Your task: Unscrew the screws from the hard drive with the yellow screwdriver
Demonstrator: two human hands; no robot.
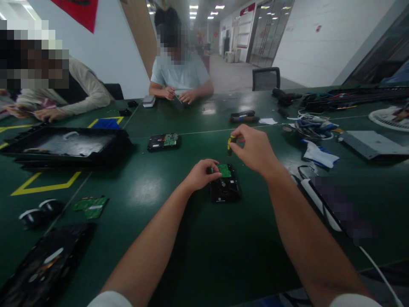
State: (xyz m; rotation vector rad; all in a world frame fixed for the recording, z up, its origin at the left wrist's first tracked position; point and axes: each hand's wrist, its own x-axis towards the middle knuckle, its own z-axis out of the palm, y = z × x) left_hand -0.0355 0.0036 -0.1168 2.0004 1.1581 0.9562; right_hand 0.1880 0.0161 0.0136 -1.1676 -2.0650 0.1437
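Hard drive lies circuit side up near the middle of the green table, its green circuit board at the far end. Left hand rests on the drive's far left corner, fingers curled and pressed onto the casing beside the board. Right hand hovers just above and beyond the drive, thumb and fingers pinched around the black and yellow handle of a small screwdriver, which hangs upright over the drive's far edge; whether its tip touches the board cannot be told.

Farther out, a second hard drive with its board showing lies toward the far left of the first. A loose green circuit board sits toward the near left edge, with a black tray beyond it. Cables pile up on the right side. Across the table, at the far edge, a person in a pale shirt works with both hands, and another person's sleeve rests at the far left corner.
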